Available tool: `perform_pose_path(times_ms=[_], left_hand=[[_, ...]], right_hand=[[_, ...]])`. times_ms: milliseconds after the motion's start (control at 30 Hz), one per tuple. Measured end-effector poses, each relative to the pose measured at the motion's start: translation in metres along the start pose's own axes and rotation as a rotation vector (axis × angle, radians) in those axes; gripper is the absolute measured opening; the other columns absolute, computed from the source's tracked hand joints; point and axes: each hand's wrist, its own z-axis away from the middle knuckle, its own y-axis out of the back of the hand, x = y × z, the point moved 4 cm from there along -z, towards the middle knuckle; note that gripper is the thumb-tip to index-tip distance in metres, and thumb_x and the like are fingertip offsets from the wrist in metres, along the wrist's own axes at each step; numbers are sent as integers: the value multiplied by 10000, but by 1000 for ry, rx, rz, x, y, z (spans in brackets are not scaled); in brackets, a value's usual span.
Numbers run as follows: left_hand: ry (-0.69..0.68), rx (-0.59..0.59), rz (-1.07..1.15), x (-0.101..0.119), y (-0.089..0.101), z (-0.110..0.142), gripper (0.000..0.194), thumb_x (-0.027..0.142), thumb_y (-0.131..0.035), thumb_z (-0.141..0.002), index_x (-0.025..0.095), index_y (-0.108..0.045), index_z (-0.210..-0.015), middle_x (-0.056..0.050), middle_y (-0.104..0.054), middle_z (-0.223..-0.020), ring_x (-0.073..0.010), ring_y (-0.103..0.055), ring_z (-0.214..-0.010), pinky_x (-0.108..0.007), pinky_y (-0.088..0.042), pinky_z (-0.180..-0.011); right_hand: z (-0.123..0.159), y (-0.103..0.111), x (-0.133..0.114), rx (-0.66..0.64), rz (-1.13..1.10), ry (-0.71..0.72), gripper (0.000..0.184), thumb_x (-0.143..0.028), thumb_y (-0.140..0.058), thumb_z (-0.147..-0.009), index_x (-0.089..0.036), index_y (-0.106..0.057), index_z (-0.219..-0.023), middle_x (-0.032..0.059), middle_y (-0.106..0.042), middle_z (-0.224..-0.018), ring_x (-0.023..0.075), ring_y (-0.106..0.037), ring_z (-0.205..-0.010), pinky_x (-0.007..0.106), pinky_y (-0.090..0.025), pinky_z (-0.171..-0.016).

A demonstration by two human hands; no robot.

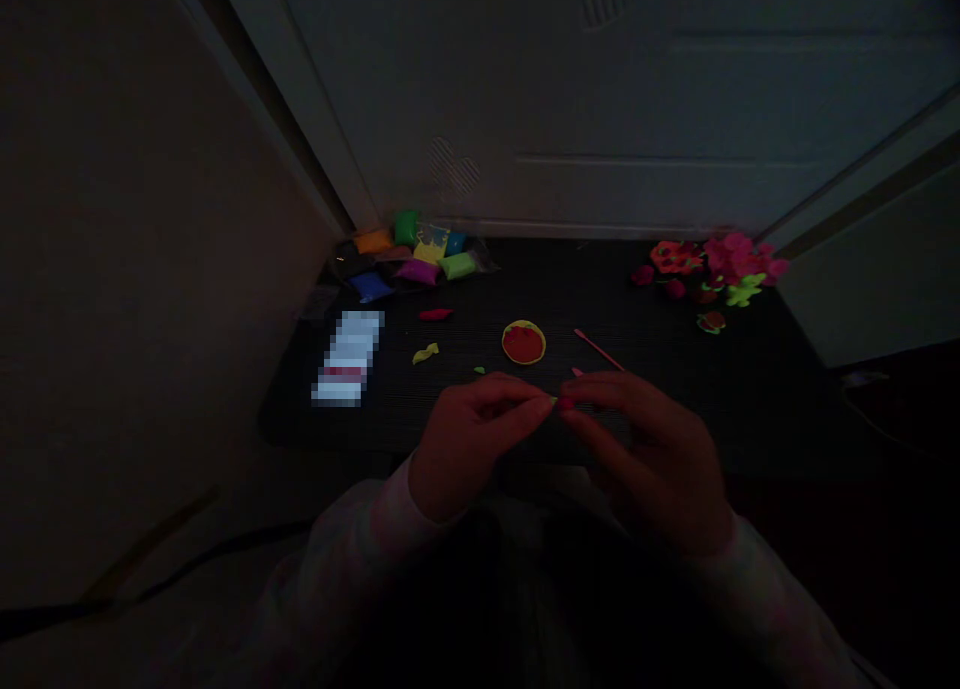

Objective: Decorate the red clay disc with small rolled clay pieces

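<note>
Near the front edge of the dark table, my left hand (484, 434) and my right hand (652, 449) meet fingertip to fingertip. A small red piece of clay (566, 404) sits between the thumb and finger of my right hand. My left hand pinches a tiny yellow-green bit of clay (553, 400) that touches or nearly touches the red piece. Just beyond lies a round disc (523, 345), orange-red with a yellow rim and darker red bits along its top. A pink stick-like tool (600, 350) rests beyond my right fingers, partly hidden by them.
Several bags of coloured clay (420, 259) lie at the back left. A bright pixelated screen (349, 359) is at the left. Red (436, 315), yellow (426, 353) and green clay scraps (479, 370) lie mid-table. Pink, orange and yellow-green flower shapes (739, 259) stand back right, against a pale door (525, 99).
</note>
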Motion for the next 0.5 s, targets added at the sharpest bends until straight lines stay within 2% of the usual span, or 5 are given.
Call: perform_pose_path(times_ms=[233,500], left_hand=[[95,-4,112,-12,1,-1,71,212,-659,-629,205,-672,-698,40,-672,-716,-100,-595,-693,-194,-450,-631],[106,16,121,-18,0,-3,91,241,-674,-608,209,-671,-694,43,-675,-701,-110,-600,-691,-206,-454,-641]], right_hand=[[-1,-2,4,-4,-62,-60,90,-244,-557,-755,-228,-575,-841,-13,-653,-837,119,-594,-796,278,-452,-782],[1,-5,8,-19,-92,-137,90,-283,-548,-757,-247,-585,-830,-10,-651,-839,153,-596,-833,340,-434,-812]])
